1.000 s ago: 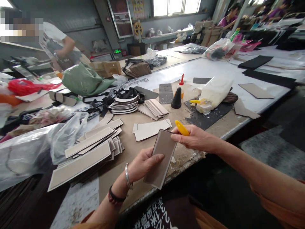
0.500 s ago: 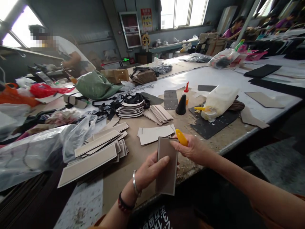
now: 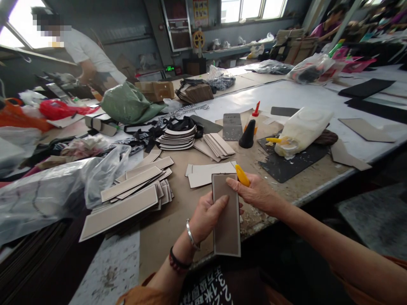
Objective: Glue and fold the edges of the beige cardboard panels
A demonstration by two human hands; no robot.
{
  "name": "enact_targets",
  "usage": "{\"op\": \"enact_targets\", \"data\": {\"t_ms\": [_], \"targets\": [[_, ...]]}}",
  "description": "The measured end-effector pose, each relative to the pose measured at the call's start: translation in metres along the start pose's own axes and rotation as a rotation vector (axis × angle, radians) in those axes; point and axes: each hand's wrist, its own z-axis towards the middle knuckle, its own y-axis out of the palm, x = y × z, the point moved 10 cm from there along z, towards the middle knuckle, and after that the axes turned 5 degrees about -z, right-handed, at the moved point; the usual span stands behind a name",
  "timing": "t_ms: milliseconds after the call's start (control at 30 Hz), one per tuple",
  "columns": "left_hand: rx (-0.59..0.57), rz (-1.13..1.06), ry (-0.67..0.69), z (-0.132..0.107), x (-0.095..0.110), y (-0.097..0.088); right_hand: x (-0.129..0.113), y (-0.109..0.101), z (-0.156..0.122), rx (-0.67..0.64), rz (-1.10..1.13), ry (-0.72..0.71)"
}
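My left hand is closed on a grey-brown rectangular card panel, thumb across its face, holding it upright over the table's near edge. My right hand grips a yellow plastic tool and its fingers rest on the panel's top right corner. Just beyond lie flat cut card pieces. To the left sits a heap of long card strips.
On the worktable are a stack of curved pieces, a black cone, a glue bottle, a white plastic bag on a black mat, and clear bags at left. Another person stands far left.
The panel has turned from tilted to upright in my left hand. My view has shifted a little, and my right hand stays at the panel's top corner with the yellow tool.
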Motion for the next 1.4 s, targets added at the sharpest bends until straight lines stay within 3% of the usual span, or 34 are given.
{"op": "enact_targets", "data": {"t_ms": [133,300,500,667,867,1133,1400], "targets": [[-0.013,-0.003,0.004,0.000,0.000,0.000,0.003,0.009,0.000,-0.054,0.164,0.064],[-0.021,-0.038,-0.004,0.001,-0.003,-0.002,0.007,0.007,0.002,-0.010,0.188,0.082],[-0.035,-0.145,-0.033,0.000,-0.002,0.003,0.000,0.009,0.006,-0.048,0.260,0.050],[-0.092,-0.345,-0.153,-0.007,-0.024,0.015,-0.001,0.003,0.010,0.051,0.213,0.022],[-0.110,-0.373,-0.242,-0.024,-0.062,0.019,0.014,-0.011,0.014,0.166,0.149,0.018],[-0.014,-0.306,-0.215,-0.035,-0.081,0.010,0.023,-0.024,0.023,0.252,0.270,0.063],[0.071,-0.274,-0.205,-0.038,-0.079,-0.010,0.028,-0.006,0.028,0.176,0.331,0.130]]}}
